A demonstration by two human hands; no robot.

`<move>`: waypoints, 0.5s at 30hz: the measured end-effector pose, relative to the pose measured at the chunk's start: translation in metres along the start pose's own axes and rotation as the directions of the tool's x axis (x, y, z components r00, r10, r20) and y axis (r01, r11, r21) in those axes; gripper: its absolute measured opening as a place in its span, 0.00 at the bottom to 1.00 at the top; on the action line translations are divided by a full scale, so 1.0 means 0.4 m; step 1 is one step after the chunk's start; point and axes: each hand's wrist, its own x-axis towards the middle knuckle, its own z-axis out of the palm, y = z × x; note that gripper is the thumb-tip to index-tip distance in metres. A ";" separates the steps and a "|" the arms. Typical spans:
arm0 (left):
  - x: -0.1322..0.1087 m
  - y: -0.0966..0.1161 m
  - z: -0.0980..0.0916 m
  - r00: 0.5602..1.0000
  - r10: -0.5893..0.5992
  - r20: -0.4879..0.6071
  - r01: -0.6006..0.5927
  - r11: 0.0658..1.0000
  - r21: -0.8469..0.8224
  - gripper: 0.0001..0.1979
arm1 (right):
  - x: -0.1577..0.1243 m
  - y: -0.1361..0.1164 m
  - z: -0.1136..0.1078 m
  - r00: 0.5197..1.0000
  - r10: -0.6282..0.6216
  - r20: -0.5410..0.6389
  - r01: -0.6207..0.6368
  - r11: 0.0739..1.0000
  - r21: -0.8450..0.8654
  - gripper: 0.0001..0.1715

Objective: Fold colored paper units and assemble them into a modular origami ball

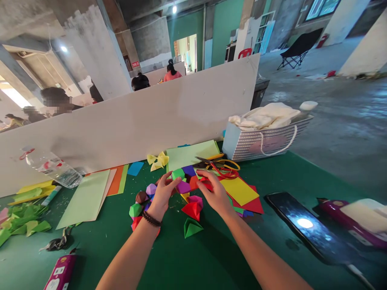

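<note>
- Bare forearms (130, 257) entering from the bottom edge, a dark beaded bracelet (152, 219) around the left wrist.
- Left hand (163, 196) half open, fingers curved and spread, fingertips (173, 179) touching a green paper gem (178, 174) and a purple paper gem (183, 187); firmness of hold impossible to tell.
- Right hand (215, 190) also partly open, palm down, fingertips (203, 174) on a red paper gem (194, 182); no firm grip discernible.
- Those three gems packed together between the hands, on a green tabletop (211, 257).
- More folded gems around the left hand, including a red gem (192, 210) just below the cluster and a green pyramid (193, 227) farther toward the camera.
- Just past the right hand, scissors (217, 165) lying across a yellow paper sheet (238, 191) and a red paper sheet (254, 205).
- Beyond the fingers, a pale green paper sheet (190, 155) and a yellow paper bow (159, 160), near the white partition board (130, 129) along the far table edge.
- To the right, a stretch of green tabletop between the right hand and a black smartphone (308, 227).
- To the left, a pale green sheet (84, 199) and green paper scraps (24, 219), well apart from the left hand.
</note>
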 end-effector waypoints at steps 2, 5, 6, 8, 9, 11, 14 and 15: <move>0.005 0.003 -0.004 0.996 -0.077 0.040 0.077 0.997 0.007 0.21 | 0.002 0.000 -0.005 0.999 0.006 0.034 -0.007 0.999 0.038 0.24; 0.010 0.011 -0.006 0.976 -0.188 0.110 0.186 0.982 0.028 0.20 | 0.006 -0.007 -0.011 0.982 0.029 0.185 -0.062 0.982 0.177 0.33; 0.010 0.015 -0.007 0.968 -0.213 0.132 0.211 0.977 0.036 0.21 | 0.007 -0.011 -0.011 0.970 0.052 0.237 -0.108 0.968 0.227 0.37; 0.007 0.022 -0.013 0.953 -0.250 0.172 0.246 0.968 0.050 0.25 | 0.010 -0.017 -0.008 0.950 0.145 0.278 -0.229 0.927 0.298 0.40; 0.004 0.025 -0.018 0.943 -0.270 0.197 0.264 0.963 0.057 0.27 | 0.012 -0.019 -0.006 0.944 0.200 0.261 -0.279 0.908 0.313 0.39; -0.005 0.026 -0.032 0.927 -0.283 0.245 0.274 0.959 0.068 0.31 | 0.014 -0.016 -0.002 0.934 0.296 0.201 -0.348 0.879 0.325 0.37; -0.021 0.016 -0.051 0.949 -0.136 0.285 0.128 0.991 0.047 0.35 | 0.016 -0.004 0.002 0.913 0.382 0.144 -0.408 0.861 0.305 0.33; -0.025 0.010 -0.054 0.956 -0.073 0.284 0.067 0.997 0.032 0.42 | 0.016 0.000 0.003 0.905 0.404 0.136 -0.426 0.855 0.296 0.32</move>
